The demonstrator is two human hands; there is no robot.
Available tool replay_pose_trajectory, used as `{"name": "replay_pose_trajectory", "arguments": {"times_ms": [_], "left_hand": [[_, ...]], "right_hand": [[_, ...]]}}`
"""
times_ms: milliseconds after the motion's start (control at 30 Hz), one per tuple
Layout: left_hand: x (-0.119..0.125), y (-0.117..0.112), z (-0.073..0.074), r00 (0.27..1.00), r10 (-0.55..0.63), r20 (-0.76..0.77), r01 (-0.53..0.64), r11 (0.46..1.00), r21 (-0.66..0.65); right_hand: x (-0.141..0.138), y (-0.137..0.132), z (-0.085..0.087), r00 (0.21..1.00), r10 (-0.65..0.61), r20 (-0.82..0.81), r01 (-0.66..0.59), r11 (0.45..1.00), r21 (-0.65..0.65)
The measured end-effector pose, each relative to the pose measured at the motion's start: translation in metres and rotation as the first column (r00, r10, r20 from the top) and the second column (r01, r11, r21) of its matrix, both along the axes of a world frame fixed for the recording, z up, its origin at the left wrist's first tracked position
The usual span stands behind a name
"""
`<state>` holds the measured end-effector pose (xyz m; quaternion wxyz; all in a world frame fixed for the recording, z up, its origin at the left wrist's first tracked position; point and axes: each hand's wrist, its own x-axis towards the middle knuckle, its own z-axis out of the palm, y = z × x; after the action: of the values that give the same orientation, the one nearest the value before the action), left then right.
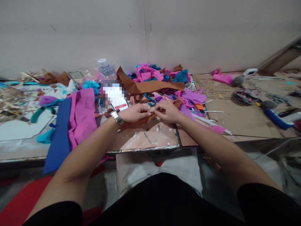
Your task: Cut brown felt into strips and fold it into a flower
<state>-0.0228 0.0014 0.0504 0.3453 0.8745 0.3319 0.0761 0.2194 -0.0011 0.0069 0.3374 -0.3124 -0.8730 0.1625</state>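
My left hand [135, 113], with a metal watch [117, 117] on the wrist, and my right hand [168, 111] meet over a brown board [150, 138] at the table's front edge. Both pinch a small strip of brown crepe paper [154, 113] stretched between their fingertips. A phone [119, 104] with a white screen lies just behind my left hand. A long brown paper strip [150, 85] lies further back.
Pink [82, 114] and blue [58, 135] paper sheets hang over the table edge at left. A heap of pink, teal and purple scraps [164, 77] and a water bottle [107, 70] stand near the wall. Cardboard [235, 106] with tools and sticks covers the right.
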Motion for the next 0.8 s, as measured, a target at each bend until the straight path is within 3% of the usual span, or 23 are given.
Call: {"name": "replay_pose_trajectory", "arguments": {"times_ms": [267,567,800], "left_hand": [[0.0039,-0.0035,-0.0053,0.996,0.044,0.073,-0.046,0.999,0.024],[0.0037,-0.0058,-0.0009,0.996,0.054,0.069,-0.055,0.998,0.014],[0.0015,-0.0064,0.0002,0.994,0.105,0.043,-0.11,0.986,0.123]], "right_hand": [[-0.0027,-0.0008,-0.0034,1.0,0.025,0.019,-0.025,1.0,-0.005],[-0.0025,-0.0011,-0.002,1.0,0.009,0.002,-0.009,1.0,-0.017],[-0.001,0.0,-0.0028,1.0,-0.019,0.007,0.02,0.999,-0.026]]}}
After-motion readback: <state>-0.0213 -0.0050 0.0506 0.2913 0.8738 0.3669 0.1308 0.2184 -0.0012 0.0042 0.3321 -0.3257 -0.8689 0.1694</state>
